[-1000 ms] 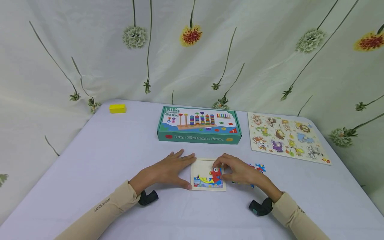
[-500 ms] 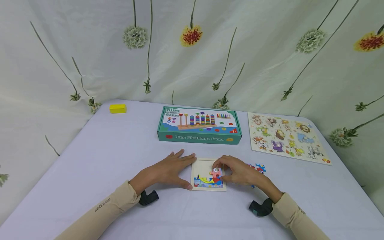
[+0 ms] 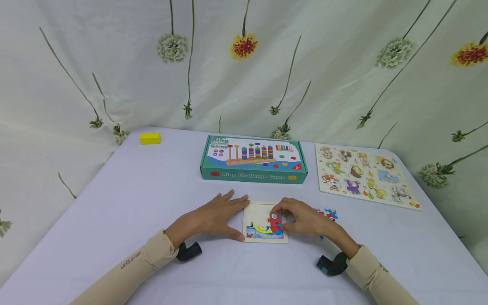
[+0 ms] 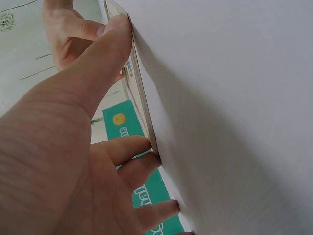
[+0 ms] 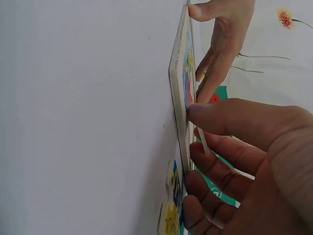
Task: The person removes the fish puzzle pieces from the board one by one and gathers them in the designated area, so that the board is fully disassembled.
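A small square wooden puzzle tray (image 3: 258, 209) lies in front of me, its lower part filled with coloured pieces and its upper left bare wood. My left hand (image 3: 219, 217) is spread flat at its left side, thumb on the near corner and fingertips at the far one. Over the tray's right side, my right hand (image 3: 305, 217) pinches a red and blue jigsaw piece (image 3: 274, 221) between thumb and fingers. In the right wrist view, a thin edge of the piece (image 5: 203, 141) shows tilted up off the tray. Loose jigsaw pieces (image 3: 331, 213) lie partly hidden behind the right hand.
A green Ring Challenge Game box (image 3: 253, 160) stands behind the tray. At the back right lies an animal puzzle board (image 3: 366, 176). A yellow block (image 3: 150, 138) sits near the far left table edge. A flowered cloth (image 3: 328, 84) hangs behind the table.
The right hand has dipped slightly over the tray. The piece in its fingers changes tilt: it looked pale with glare half a second ago and looks red now. The left hand stays put.
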`<state>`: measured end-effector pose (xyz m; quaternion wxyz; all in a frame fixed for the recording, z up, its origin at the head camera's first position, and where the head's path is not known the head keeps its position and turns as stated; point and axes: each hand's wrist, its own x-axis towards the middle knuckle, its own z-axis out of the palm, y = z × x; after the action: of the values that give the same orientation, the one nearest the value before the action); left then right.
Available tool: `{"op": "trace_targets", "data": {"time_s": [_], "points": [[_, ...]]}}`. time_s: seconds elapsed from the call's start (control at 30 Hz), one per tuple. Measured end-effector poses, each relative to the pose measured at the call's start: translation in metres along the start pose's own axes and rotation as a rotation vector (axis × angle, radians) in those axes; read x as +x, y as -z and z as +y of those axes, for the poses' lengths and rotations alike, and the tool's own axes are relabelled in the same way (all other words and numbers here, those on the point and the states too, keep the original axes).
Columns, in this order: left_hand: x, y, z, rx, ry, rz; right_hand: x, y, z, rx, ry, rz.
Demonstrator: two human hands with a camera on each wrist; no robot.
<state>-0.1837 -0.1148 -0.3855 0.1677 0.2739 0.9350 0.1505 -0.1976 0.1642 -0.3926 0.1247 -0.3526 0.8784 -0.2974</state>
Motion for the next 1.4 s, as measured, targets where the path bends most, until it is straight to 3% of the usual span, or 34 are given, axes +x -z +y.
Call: {"op": "trace_targets", "data": {"time_s": [0.43, 0.63, 1.4], "points": [[0.0, -0.001, -0.001, 0.002, -0.002, -0.006, -0.006, 0.013, -0.001, 0.046, 0.019, 0.047], [0.0, -0.001, -0.001, -0.001, -0.003, -0.01, -0.013, 0.02, 0.003, 0.061, -0.021, 0.065], [-0.001, 0.001, -0.002, -0.003, -0.021, -0.013, -0.066, 0.045, 0.034, 0.141, -0.14, 0.204]]}}
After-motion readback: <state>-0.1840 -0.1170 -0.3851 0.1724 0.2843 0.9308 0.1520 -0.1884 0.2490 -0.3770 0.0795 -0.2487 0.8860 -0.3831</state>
